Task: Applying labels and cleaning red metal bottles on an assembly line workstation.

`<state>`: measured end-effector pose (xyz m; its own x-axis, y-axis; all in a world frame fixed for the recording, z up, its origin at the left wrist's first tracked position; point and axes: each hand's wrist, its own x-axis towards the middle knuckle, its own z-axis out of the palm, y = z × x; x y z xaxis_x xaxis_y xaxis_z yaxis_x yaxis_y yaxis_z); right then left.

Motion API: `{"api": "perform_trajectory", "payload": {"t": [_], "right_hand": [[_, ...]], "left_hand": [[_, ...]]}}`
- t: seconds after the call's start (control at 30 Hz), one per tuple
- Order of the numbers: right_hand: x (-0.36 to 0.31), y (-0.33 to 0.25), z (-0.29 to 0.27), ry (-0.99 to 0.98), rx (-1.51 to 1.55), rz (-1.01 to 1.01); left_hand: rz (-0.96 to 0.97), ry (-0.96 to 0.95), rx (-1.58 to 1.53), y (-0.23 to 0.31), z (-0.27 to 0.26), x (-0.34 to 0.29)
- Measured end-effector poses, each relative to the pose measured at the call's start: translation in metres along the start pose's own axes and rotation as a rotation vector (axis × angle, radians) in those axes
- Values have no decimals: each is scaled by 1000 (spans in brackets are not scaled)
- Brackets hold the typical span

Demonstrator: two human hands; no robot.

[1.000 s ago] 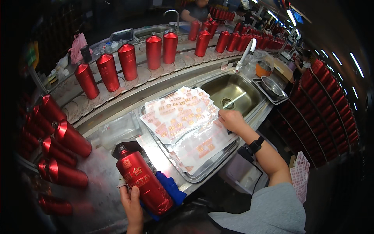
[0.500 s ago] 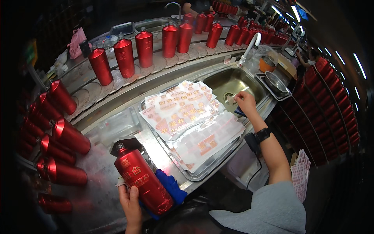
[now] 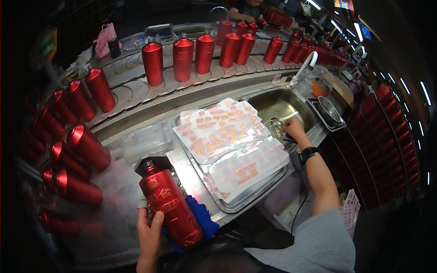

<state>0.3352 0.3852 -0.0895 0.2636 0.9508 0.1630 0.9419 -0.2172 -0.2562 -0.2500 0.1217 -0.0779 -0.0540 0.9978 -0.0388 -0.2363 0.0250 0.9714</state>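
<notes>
A red metallic bottle with gold lettering leans on its back against a dark cradle and a blue cloth. My left hand grips its left side, thumb lying on the front and the other fingers partly hidden behind. At the near rim of the sink, my right hand is closed, its fingertips pinched beside a tangle of clear, stringy scraps. Whatever those fingertips hold is too small to make out. Between my hands lie stacked sheets of red-and-gold printed transfers on a metal tray.
Red bottles stand on a curved slat conveyor beyond the counter. Several more bottles lie at the left. The sink has a white faucet. Stacked red bottles fill the right. A co-worker sits across.
My right hand has lowered from over the sink to its near rim, beside the clear scraps. Conveyor bottles have shifted along. My left hand stays on the bottle; the whole view has shifted slightly.
</notes>
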Motion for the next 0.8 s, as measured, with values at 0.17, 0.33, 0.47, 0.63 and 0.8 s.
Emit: {"api": "perform_trajectory", "payload": {"t": [0.17,0.33,0.47,0.63,0.8], "right_hand": [[-61,-90,-63,242,20,-170],[-139,-191,-90,123,178,-471],[-201,-268,-105,-194,302,-566],[-245,-332,-114,-654,588,-1007],[-267,-378,-98,-784,448,-1267]], "left_hand": [[7,-10,-25,0,-4,1],[-25,-9,-78,4,-3,-3],[-27,-64,-91,1,-10,0],[32,-98,-72,-3,-22,-14],[40,-96,-101,8,-18,-19]]}}
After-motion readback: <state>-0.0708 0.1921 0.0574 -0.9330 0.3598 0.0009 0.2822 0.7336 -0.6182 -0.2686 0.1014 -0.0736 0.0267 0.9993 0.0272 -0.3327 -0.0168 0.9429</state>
